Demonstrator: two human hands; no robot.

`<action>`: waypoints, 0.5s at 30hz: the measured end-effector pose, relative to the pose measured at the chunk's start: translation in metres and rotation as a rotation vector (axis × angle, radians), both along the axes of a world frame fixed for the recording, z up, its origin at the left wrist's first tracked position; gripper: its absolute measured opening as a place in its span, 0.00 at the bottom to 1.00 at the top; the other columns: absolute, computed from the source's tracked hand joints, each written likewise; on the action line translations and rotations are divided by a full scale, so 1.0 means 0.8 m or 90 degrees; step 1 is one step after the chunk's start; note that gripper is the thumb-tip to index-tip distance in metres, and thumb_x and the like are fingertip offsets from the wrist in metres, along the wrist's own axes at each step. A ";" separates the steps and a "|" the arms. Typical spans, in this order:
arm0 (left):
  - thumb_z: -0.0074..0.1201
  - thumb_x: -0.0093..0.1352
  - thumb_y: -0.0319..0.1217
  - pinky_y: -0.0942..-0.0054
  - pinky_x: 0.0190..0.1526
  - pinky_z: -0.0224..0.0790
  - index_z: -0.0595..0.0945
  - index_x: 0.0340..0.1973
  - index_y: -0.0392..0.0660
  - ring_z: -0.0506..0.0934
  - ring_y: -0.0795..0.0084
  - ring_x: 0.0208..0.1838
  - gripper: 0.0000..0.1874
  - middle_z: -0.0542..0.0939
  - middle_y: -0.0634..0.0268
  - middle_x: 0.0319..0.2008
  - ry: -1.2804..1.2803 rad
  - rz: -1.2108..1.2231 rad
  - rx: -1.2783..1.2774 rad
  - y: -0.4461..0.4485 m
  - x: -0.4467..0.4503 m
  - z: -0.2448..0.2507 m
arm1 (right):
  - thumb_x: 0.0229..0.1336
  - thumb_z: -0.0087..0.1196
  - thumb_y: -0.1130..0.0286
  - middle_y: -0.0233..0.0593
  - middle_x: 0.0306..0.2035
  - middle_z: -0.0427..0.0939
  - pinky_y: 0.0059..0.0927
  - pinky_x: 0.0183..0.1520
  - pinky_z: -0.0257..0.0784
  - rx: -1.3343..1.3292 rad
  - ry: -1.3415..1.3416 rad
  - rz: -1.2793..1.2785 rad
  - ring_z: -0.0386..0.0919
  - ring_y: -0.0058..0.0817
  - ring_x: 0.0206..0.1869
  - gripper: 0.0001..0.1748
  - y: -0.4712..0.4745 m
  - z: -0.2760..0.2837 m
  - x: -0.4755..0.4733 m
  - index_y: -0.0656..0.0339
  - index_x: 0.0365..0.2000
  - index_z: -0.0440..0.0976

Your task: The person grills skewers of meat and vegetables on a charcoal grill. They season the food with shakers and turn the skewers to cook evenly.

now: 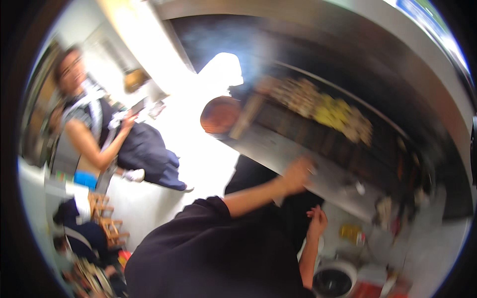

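Note:
My left hand (298, 175) reaches over the front steel ledge (266, 143) of a long grill (316, 138). It is motion-blurred, and a small shiny spot shows at its fingers, so I cannot tell whether it holds something. Further back on the grill lies a row of pale food pieces (296, 95), with yellow pieces (331, 111) among them. They look like skewers, though blur hides the detail. My right hand (316, 220) hangs in front of the ledge, fingers loosely bent and apart, with nothing seen in it. A small whitish object (359, 187) rests on the ledge.
A reddish-brown round vessel (220, 115) stands at the grill's left end. On the left another person (100, 123) holds a phone-like object (138, 107). Wooden stools (111, 227) stand lower left. A yellow container (350, 232) and a round white-rimmed appliance (334, 278) are lower right.

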State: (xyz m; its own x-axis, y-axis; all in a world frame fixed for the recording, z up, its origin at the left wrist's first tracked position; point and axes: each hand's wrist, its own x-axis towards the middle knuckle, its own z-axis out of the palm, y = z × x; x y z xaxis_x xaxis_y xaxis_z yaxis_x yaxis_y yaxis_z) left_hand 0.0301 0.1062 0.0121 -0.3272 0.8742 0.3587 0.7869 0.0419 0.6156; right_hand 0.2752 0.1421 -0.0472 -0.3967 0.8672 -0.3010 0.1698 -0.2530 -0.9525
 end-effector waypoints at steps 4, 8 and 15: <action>0.53 0.72 0.43 0.45 0.76 0.53 0.71 0.70 0.38 0.67 0.44 0.75 0.34 0.73 0.44 0.68 -0.099 -0.172 0.069 -0.095 0.101 0.014 | 0.81 0.31 0.45 0.39 0.77 0.60 0.49 0.78 0.55 -0.366 0.636 0.281 0.58 0.44 0.78 0.36 -0.049 0.061 -0.049 0.53 0.77 0.54; 0.40 0.81 0.51 0.44 0.79 0.41 0.67 0.74 0.41 0.64 0.48 0.77 0.34 0.73 0.48 0.70 -0.205 0.010 0.037 -0.163 0.049 -0.060 | 0.79 0.28 0.40 0.54 0.75 0.62 0.50 0.81 0.50 -0.402 0.477 0.217 0.59 0.54 0.77 0.42 -0.076 0.138 -0.080 0.65 0.75 0.54; 0.34 0.83 0.55 0.62 0.71 0.63 0.76 0.63 0.41 0.73 0.61 0.68 0.32 0.77 0.58 0.65 -1.427 0.010 0.127 -0.167 0.063 0.015 | 0.77 0.30 0.39 0.58 0.76 0.60 0.63 0.79 0.45 0.717 0.112 0.517 0.57 0.57 0.78 0.43 -0.124 0.095 -0.130 0.64 0.75 0.56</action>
